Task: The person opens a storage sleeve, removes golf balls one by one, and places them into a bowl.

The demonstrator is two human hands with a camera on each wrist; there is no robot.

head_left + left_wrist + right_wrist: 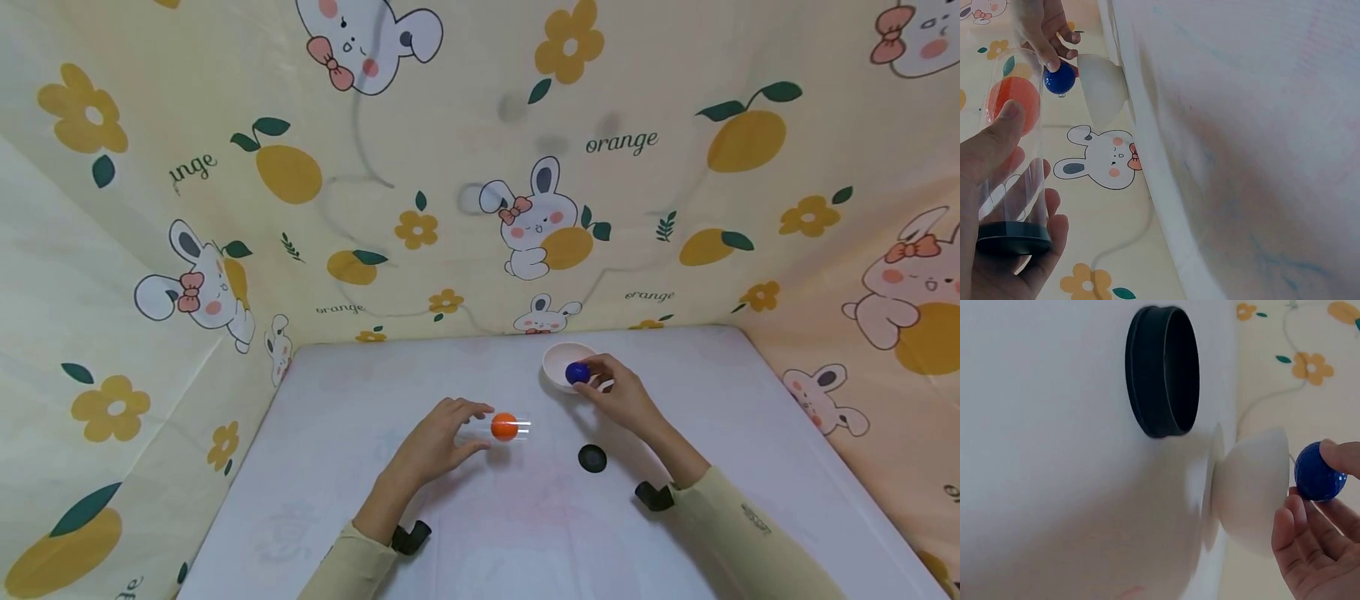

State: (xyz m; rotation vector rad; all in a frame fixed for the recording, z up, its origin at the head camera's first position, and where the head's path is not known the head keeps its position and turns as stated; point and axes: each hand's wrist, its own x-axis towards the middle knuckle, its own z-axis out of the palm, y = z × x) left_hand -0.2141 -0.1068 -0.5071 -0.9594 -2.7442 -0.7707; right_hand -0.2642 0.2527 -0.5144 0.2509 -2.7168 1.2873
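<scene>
My left hand (442, 442) grips a clear plastic tube (1034, 150) with a black base (1013, 237). An orange ball (505, 427) sits inside it, nearer the end away from the base; the thumb lies across the tube at that ball in the left wrist view. The tube lies sideways above the table, its far end pointing right. Thumb and fingers of my right hand (626, 400) pinch a blue dimpled golf ball (1319, 472). It is held over the white bowl (1250, 487), close to the rim.
A round black lid (592, 458) lies on the white-covered table (525, 525), right of the tube and nearer me than the bowl. Printed fabric (450, 250) with rabbits and oranges walls off the back and both sides. Each wrist wears a black camera mount (654, 497).
</scene>
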